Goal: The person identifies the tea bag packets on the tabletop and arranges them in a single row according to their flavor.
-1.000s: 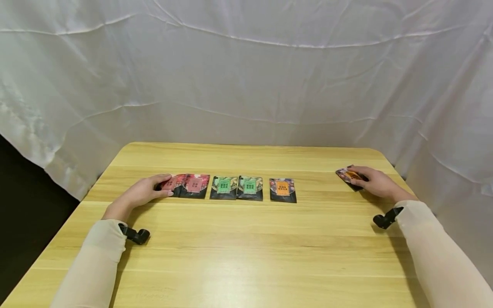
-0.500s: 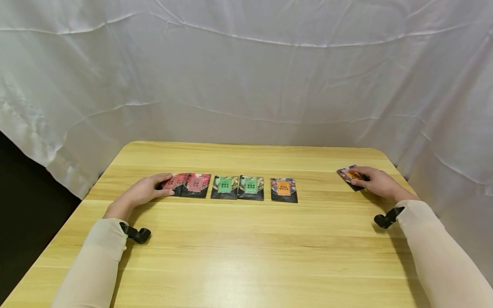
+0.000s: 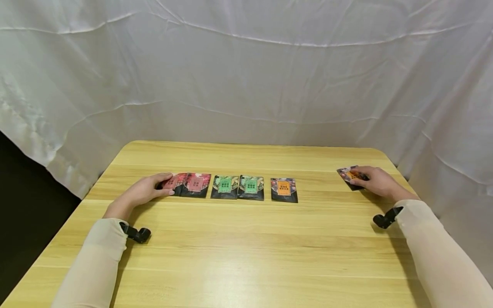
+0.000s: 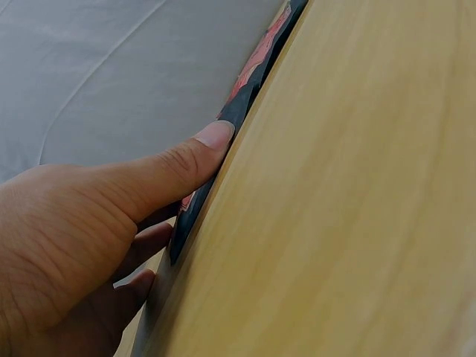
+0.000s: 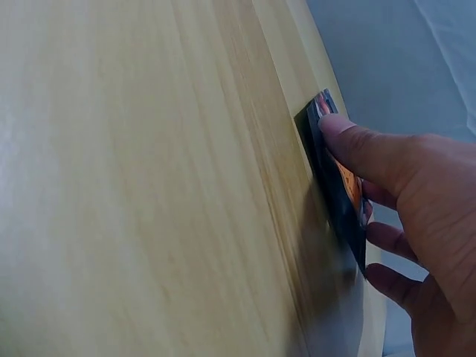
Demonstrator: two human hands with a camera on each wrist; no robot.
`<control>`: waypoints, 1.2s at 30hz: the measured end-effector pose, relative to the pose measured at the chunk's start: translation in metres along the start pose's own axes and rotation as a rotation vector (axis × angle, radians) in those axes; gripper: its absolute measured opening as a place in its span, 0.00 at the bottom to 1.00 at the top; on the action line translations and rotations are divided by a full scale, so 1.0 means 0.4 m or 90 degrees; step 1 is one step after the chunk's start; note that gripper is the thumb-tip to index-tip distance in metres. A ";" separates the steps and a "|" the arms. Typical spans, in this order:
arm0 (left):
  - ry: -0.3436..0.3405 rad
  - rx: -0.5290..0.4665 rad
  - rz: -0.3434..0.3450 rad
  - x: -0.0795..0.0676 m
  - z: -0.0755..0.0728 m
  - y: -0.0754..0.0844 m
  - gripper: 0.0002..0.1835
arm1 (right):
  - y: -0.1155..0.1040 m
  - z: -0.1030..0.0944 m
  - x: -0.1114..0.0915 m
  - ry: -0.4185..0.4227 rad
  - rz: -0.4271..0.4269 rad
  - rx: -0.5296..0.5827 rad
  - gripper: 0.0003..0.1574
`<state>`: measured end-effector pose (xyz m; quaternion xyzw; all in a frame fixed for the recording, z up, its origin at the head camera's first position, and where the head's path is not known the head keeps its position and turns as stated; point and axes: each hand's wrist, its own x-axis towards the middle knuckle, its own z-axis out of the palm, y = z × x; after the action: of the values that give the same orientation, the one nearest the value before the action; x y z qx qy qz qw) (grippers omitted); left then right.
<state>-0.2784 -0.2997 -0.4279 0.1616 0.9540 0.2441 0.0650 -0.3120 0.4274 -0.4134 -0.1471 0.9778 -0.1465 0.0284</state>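
Note:
On the left, my left hand [image 3: 148, 188] grips the outer red-labelled tea sachet [image 3: 170, 183], thumb on its lower part and fingers around its left side. The hand hides part of that sachet. Another red-labelled sachet [image 3: 195, 185] overlaps it on the right. Far to the right, my right hand [image 3: 377, 183] pinches an orange-labelled tea sachet [image 3: 348, 174]. Seen from the right wrist, this sachet [image 5: 335, 178] is tilted, with the thumb on its printed face and fingertips at its far edge. Its shadow falls on the wood beside it.
Two green-labelled sachets [image 3: 224, 187] lie side by side in the middle of the row. An orange-labelled sachet [image 3: 284, 190] lies flat to their right. The light wooden table [image 3: 246, 239] ends at a pale cloth [image 3: 246, 85] behind.
Both hands stay almost still on their sachets. The view has shifted very slightly; the sachets keep their places in the row.

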 end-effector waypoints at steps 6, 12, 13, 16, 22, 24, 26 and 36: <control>0.002 0.009 0.001 0.000 -0.001 0.001 0.42 | -0.012 -0.001 0.009 0.020 -0.014 -0.036 0.33; 0.000 0.009 0.000 0.001 -0.002 0.002 0.42 | -0.033 0.009 0.020 0.015 0.007 -0.043 0.38; 0.000 0.010 0.000 0.001 -0.002 0.002 0.42 | -0.037 0.011 0.022 0.014 0.009 -0.041 0.39; -0.001 0.010 -0.002 0.001 -0.003 0.003 0.42 | -0.049 0.015 0.025 0.010 0.005 -0.029 0.38; -0.001 0.008 -0.004 0.000 -0.003 0.004 0.42 | -0.072 0.023 0.026 0.008 -0.026 0.000 0.34; -0.001 0.007 -0.003 0.000 -0.002 0.003 0.42 | -0.078 0.028 0.026 0.016 -0.031 0.013 0.30; -0.001 0.007 -0.003 -0.001 -0.002 0.003 0.42 | -0.085 0.031 0.024 0.027 -0.038 0.022 0.24; -0.002 0.004 -0.001 -0.002 -0.002 0.004 0.43 | -0.113 0.041 -0.004 0.077 -0.004 -0.035 0.27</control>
<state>-0.2775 -0.2990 -0.4265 0.1615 0.9548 0.2405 0.0662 -0.2964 0.3819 -0.4157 -0.1419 0.9809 -0.1280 -0.0355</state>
